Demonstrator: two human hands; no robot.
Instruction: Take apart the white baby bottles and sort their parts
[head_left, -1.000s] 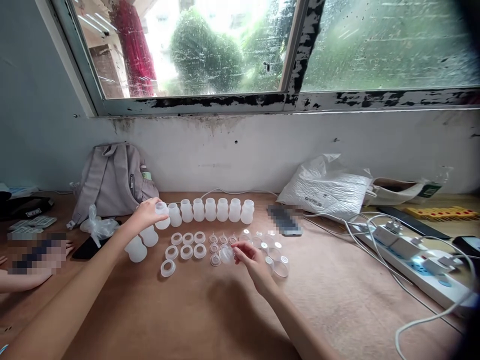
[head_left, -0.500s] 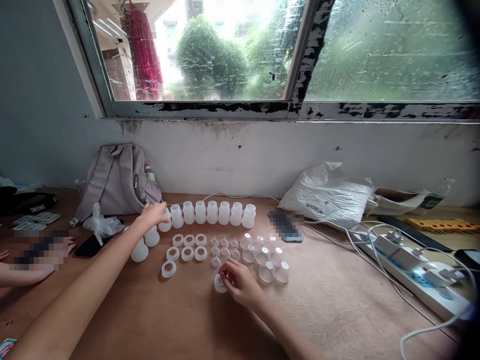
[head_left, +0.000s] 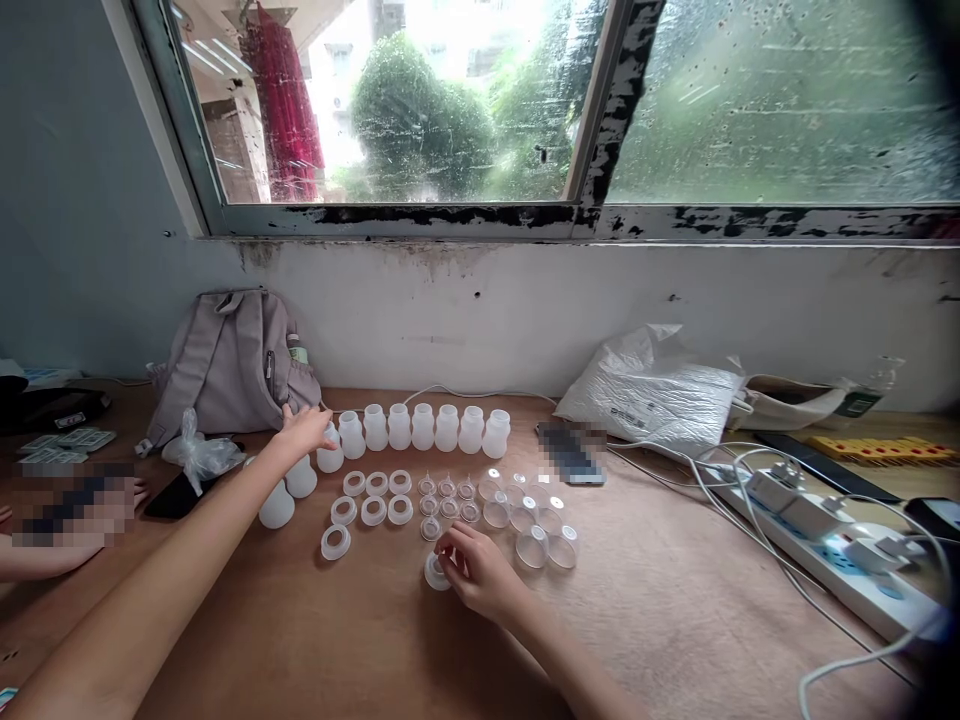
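White frosted bottles (head_left: 423, 428) stand upright in a curved row. At the row's left part, my left hand (head_left: 306, 432) reaches over a bottle (head_left: 330, 456), its fingers apart and partly hiding the neck; whether they touch it I cannot tell. Closer to me, my right hand (head_left: 478, 572) has its fingers curled and pinched at a white ring collar (head_left: 435, 574) on the table, covering part of it. Behind that hand lie loose ring collars (head_left: 373, 511), small clear nipples (head_left: 448, 508) and clear domed caps (head_left: 532, 547), several of each.
A grey backpack (head_left: 238, 370) leans on the wall, near a knotted plastic bag (head_left: 201, 455) and a dark phone (head_left: 169, 500). Another person's arm (head_left: 60, 550) rests at left. A phone (head_left: 577, 462), silver mailer (head_left: 652, 395), cables and a power strip (head_left: 832, 550) lie right.
My left hand's fingers have spread slightly over the bottle. My right hand stays at the ring collar, almost unmoved. The view has shifted slightly.
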